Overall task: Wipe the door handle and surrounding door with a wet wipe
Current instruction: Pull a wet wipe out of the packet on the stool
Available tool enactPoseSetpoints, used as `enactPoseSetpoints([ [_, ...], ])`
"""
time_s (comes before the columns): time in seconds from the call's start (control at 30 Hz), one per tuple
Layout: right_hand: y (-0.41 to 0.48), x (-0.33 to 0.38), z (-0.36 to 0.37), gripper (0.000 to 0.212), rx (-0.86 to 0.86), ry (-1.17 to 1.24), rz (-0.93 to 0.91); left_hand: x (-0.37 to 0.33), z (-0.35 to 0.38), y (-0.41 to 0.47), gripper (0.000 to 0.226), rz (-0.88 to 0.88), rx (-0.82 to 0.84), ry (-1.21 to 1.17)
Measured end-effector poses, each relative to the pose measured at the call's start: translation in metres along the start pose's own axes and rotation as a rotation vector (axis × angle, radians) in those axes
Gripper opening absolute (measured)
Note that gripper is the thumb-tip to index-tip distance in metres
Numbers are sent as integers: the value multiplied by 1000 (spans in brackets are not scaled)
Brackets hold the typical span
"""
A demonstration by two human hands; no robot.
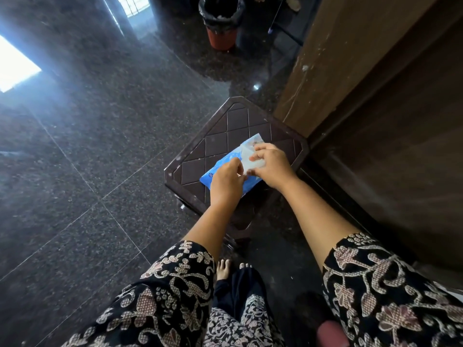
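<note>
Currently the blue plastic wet-wipe pack (pixel 220 169) lies on the dark brown plastic stool (pixel 198 156); left hand (pixel 226 182) pinches its flap, right hand (pixel 271 164) pinches a wipe: steady pack, pull slowly

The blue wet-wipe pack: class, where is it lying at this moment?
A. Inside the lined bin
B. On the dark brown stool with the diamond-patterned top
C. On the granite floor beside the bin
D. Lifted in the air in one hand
B: the blue wet-wipe pack lies flat on the stool, with the left hand and right hand working at its top; the bin stands far off.
</note>
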State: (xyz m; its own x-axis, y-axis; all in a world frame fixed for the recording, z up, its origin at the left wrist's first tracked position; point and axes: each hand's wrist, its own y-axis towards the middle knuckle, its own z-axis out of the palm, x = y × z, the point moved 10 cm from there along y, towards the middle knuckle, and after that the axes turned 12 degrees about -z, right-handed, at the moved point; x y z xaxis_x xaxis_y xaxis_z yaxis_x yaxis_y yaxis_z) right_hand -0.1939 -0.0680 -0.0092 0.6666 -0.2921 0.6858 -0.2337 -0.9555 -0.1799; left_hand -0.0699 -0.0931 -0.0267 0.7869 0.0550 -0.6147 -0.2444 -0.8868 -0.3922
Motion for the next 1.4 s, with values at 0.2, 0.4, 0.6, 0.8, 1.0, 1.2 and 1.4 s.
enactPoseSetpoints([
  [0.2, -2, -2, -14, 17, -111, -21, -11, -7, 1, 1, 19, 18, -6, 42],
  [0.4, -7, -18, -39, 18, -346, 273, 159, -7, -3, -3, 11, 60, -31, 125],
  [0.6, -15, -40, -72, 15, -673, 487, 376, -10, 3, -5, 39, 135, 22, 333],
  [0.8, -15, -42, -91, 21, -823, 589, 400, -4, 9, 3, 47, 82, 61, 466],
  [1.0, -17, -54, -66, 18, -666, 537, 424, 9, 34, 9, 36, -80, 259, 588],
  [1.2, -30, -57, -50, 6, -616, 680, 446, 8, 52, 11, 44, -226, 545, 400],
  [1.4, -41, -56, -47, 7, -534, 841, 434, -8, 44, 20, 13, -60, 445, 636],
])
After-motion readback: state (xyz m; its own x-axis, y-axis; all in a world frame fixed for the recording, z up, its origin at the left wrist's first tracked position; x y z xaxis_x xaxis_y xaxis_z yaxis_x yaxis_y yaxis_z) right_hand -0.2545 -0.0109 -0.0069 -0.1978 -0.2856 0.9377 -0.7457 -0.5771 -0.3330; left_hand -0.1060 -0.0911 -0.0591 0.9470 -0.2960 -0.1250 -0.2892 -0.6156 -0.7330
